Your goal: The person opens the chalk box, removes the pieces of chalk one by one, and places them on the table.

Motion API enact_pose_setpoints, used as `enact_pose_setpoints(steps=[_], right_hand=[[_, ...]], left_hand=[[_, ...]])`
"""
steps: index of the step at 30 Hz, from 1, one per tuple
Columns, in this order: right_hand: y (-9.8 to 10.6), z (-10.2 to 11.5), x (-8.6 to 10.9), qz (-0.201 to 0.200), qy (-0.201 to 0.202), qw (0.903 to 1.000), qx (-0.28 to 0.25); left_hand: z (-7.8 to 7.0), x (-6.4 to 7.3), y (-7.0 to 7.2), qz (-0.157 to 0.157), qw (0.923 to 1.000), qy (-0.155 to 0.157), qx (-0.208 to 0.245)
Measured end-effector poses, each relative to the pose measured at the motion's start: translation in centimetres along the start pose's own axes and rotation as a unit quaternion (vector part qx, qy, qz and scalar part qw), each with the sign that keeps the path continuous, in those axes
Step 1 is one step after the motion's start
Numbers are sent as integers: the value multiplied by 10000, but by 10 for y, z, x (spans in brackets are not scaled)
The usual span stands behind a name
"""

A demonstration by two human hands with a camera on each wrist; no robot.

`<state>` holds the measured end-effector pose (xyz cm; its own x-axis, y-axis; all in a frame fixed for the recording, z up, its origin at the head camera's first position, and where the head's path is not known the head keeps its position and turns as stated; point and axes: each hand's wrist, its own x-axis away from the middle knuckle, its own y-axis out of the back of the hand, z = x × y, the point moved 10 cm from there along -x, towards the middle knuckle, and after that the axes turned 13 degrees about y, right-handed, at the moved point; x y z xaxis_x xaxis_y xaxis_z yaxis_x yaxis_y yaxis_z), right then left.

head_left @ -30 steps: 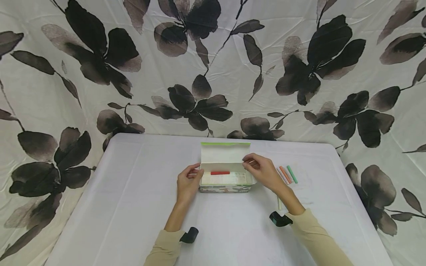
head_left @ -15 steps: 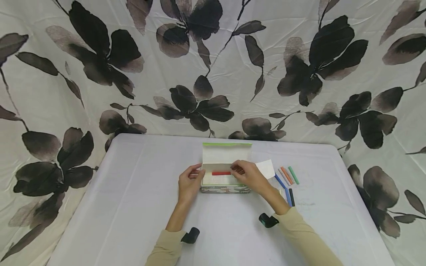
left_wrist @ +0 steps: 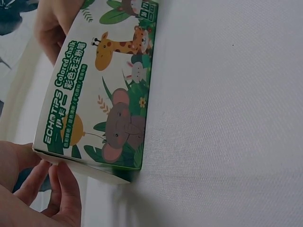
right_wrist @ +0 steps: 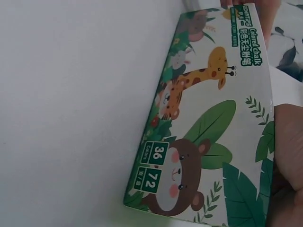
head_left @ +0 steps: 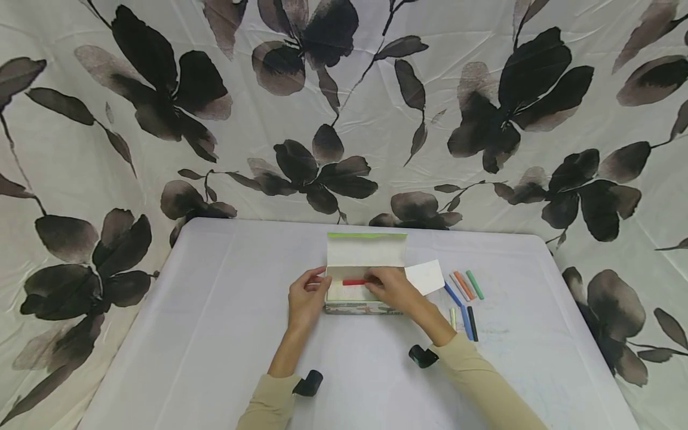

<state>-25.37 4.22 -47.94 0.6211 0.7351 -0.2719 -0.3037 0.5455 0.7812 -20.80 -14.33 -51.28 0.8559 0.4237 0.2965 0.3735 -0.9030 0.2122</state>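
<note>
An open-lidded chalk box (head_left: pixel 338 309), printed with cartoon animals and "Colored chalk", stands on the table. My left hand (head_left: pixel 307 298) holds the box's left end; in the left wrist view its thumb and fingertips are at the corner and side flap. A red chalk stick (head_left: pixel 353 282) lies across the inside of the box. My right hand (head_left: pixel 395 291) reaches into the box from the right, curled fingers over the stick's right end. Whether they pinch it is hidden; in the right wrist view the box front (right_wrist: pixel 203 118) blocks the fingertips.
The box's white side flap (head_left: pixel 426 276) sticks out to the right. Beyond it lie loose chalk sticks: a green one (head_left: pixel 475 284), an orange one (head_left: pixel 463 285), a black one (head_left: pixel 472 323), blue ones (head_left: pixel 465 322) and a pale one (head_left: pixel 453 319). A floral cloth (head_left: pixel 344 107) hangs behind.
My right hand has moved left from the box's right edge into the box, to the red chalk. The right side flap now stands folded outward. My left hand has stayed at its end.
</note>
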Motion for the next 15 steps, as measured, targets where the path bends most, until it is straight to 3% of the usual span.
enact_pose_setpoints(steps=[9,15], right_hand=[[-7,3,-2,599,35,9980,179],[-9,1,-2,775,-126,9967,207]], left_hand=[[0,0,1,-24,10000,-31,20],[1,-1,1,-32,10000,0,-30]])
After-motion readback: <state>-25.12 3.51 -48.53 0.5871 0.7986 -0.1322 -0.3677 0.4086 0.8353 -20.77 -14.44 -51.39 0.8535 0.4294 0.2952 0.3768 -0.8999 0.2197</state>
